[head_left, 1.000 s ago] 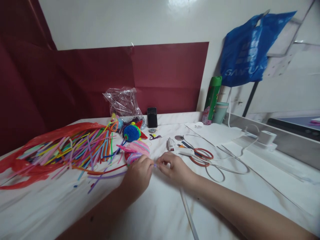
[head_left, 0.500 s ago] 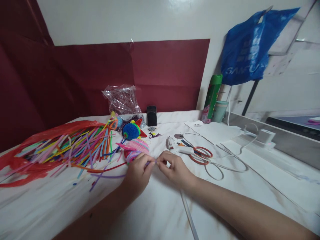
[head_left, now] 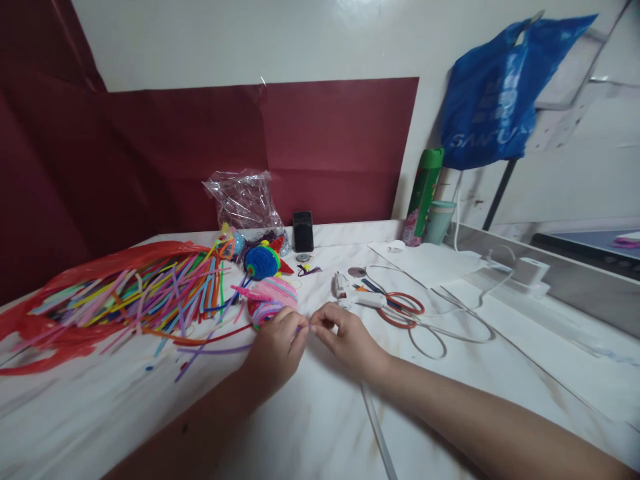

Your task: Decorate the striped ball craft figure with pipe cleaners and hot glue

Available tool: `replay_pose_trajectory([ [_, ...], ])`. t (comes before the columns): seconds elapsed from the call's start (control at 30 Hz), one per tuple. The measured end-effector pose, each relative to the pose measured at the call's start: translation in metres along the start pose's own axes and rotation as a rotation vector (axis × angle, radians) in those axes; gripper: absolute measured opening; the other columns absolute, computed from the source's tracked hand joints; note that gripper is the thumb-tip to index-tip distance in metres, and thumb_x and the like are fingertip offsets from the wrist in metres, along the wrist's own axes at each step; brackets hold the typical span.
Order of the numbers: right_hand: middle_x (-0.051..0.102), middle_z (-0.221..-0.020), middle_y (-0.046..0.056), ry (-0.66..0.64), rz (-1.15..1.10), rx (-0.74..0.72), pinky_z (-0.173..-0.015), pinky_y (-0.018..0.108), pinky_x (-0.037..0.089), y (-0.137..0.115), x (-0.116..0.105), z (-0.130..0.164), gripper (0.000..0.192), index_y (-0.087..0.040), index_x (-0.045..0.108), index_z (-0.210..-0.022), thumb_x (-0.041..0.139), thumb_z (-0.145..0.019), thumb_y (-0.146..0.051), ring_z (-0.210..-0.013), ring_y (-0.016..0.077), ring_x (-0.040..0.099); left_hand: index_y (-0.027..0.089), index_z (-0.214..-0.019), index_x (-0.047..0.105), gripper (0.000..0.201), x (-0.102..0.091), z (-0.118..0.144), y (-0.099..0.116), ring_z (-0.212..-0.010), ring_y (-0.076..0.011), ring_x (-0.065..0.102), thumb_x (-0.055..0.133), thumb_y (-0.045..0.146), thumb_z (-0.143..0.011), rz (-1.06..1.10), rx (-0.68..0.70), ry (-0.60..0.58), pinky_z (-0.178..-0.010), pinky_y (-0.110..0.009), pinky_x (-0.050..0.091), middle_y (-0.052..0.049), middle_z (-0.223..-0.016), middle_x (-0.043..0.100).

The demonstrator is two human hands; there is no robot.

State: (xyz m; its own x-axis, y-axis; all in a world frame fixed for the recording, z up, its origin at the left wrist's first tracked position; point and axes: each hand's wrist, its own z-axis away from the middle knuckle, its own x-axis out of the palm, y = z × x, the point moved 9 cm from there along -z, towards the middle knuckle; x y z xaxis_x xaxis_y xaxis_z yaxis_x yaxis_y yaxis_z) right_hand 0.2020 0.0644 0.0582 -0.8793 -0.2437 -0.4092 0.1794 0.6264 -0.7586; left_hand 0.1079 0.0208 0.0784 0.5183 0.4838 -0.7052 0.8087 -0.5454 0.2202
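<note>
Pinched a purple stem (head_left: 299,329) between thumb and forefinger of left hand (head_left: 278,341); met its short protruding end with closed fingertips of right hand (head_left: 347,337), just beside. Had striped ball (head_left: 274,292) directly beyond left knuckles, glue gun (head_left: 369,300) beyond right.

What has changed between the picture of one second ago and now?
The bare left hand has shifted its pinch slightly; a thin purple strip now shows inside it. No release is visible. The bare right hand barely differs; the pink striped ball and blue plastic bag stayed put.
</note>
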Motion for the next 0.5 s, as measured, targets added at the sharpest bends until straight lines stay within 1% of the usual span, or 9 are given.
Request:
replay_pose_trajectory([
  [0.07, 0.054, -0.068, 0.001, -0.010, 0.067, -0.076, -0.066, 0.027, 0.040, -0.005, 0.000, 0.000, 0.010, -0.018, 0.055, -0.067, 0.055, -0.075, -0.012, -0.069, 0.0146, 0.048, 0.017, -0.069, 0.053, 0.017, 0.005, 0.000, -0.002, -0.067, -0.0159, 0.056, 0.040, 0.013, -0.080, -0.021, -0.003, -0.042, -0.061, -0.027, 0.043, -0.004, -0.069, 0.057],
  [0.1, 0.053, -0.067, 0.000, -0.022, 0.055, -0.072, -0.065, 0.027, 0.040, -0.004, 0.001, -0.001, 0.011, -0.019, 0.053, -0.066, 0.055, -0.075, -0.013, -0.068, 0.0145, 0.048, 0.017, -0.069, 0.053, 0.017, 0.005, -0.001, -0.004, -0.067, -0.0161, 0.057, 0.041, 0.013, -0.080, -0.012, -0.018, -0.050, -0.061, -0.027, 0.043, -0.004, -0.069, 0.058],
  [0.13, 0.052, -0.066, 0.000, -0.031, 0.005, -0.032, -0.063, 0.026, 0.039, 0.001, 0.003, -0.002, 0.010, -0.019, 0.053, -0.066, 0.055, -0.075, -0.015, -0.066, 0.0138, 0.047, 0.017, -0.069, 0.054, 0.017, 0.005, -0.001, -0.006, -0.067, -0.0161, 0.057, 0.042, 0.014, -0.079, 0.012, -0.046, -0.048, -0.061, -0.027, 0.043, -0.004, -0.068, 0.058],
  [0.17, 0.050, -0.063, -0.001, -0.039, -0.080, 0.039, -0.060, 0.025, 0.038, 0.008, 0.004, -0.002, 0.011, -0.019, 0.052, -0.066, 0.055, -0.076, -0.019, -0.063, 0.0128, 0.045, 0.017, -0.069, 0.055, 0.016, 0.003, -0.002, -0.010, -0.067, -0.0157, 0.057, 0.043, 0.014, -0.079, 0.047, -0.088, -0.034, -0.060, -0.027, 0.043, -0.003, -0.068, 0.059],
  [0.27, 0.048, -0.059, -0.004, -0.013, -0.402, 0.264, -0.053, 0.023, 0.036, 0.029, 0.009, -0.002, 0.016, -0.019, 0.053, -0.070, 0.059, -0.076, -0.032, -0.055, 0.0104, 0.042, 0.018, -0.068, 0.058, 0.014, -0.003, -0.002, -0.022, -0.063, -0.0146, 0.057, 0.047, 0.016, -0.076, 0.189, -0.255, 0.028, -0.059, -0.025, 0.043, -0.001, -0.065, 0.060],
  [0.33, 0.050, -0.059, -0.004, 0.034, -0.548, 0.326, -0.054, 0.023, 0.036, 0.034, 0.011, 0.000, 0.020, -0.019, 0.054, -0.070, 0.064, -0.071, -0.036, -0.057, 0.0108, 0.044, 0.018, -0.067, 0.060, 0.012, -0.002, 0.000, -0.030, -0.061, -0.0142, 0.056, 0.051, 0.020, -0.074, 0.310, -0.363, 0.052, -0.057, -0.025, 0.043, -0.001, -0.063, 0.060],
  [0.4, 0.052, -0.061, -0.003, 0.070, -0.615, 0.339, -0.056, 0.023, 0.038, 0.035, 0.010, 0.001, 0.023, -0.019, 0.056, -0.071, 0.068, -0.067, -0.038, -0.060, 0.0116, 0.046, 0.018, -0.066, 0.060, 0.011, 0.005, 0.005, -0.037, -0.056, -0.0131, 0.054, 0.055, 0.025, -0.072, 0.442, -0.465, 0.059, -0.052, -0.024, 0.041, 0.001, -0.059, 0.058],
  [0.5, 0.055, -0.064, -0.003, 0.087, -0.627, 0.323, -0.061, 0.025, 0.040, 0.032, 0.010, 0.002, 0.026, -0.019, 0.057, -0.071, 0.070, -0.065, -0.040, -0.063, 0.0121, 0.049, 0.018, -0.061, 0.057, 0.019, 0.023, 0.015, -0.046, -0.045, -0.0101, 0.043, 0.056, 0.033, -0.072, 0.638, -0.608, 0.038, -0.044, -0.023, 0.033, 0.004, -0.047, 0.046],
])
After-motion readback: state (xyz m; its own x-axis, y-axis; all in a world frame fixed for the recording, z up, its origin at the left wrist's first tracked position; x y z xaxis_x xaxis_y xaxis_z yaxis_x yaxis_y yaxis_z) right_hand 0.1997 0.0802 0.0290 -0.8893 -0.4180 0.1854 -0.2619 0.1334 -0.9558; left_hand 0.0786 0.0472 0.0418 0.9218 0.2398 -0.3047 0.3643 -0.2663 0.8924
